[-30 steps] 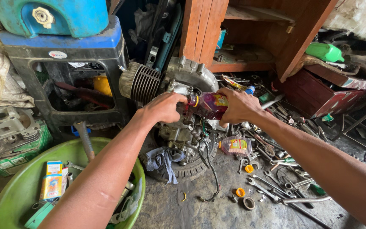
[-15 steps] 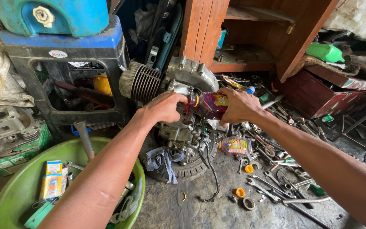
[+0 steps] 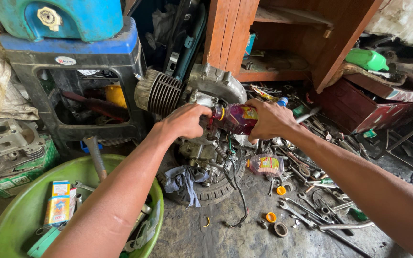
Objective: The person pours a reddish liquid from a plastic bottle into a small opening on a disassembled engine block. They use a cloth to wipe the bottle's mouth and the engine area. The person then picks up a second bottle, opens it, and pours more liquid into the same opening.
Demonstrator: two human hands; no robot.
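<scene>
A small engine with a finned cylinder sits on the workshop floor. My right hand grips a clear plastic bottle of dark red liquid, tipped sideways with its neck toward the engine. My left hand is closed at the bottle's neck, right against the engine casing. What the left fingers pinch is hidden. A second small bottle lies on the floor just below the right hand.
A green plastic basin with small boxes and tools sits at lower left. Several spanners and washers litter the floor at right. A black stool carrying a blue tank, a wooden shelf, and a red box stand behind.
</scene>
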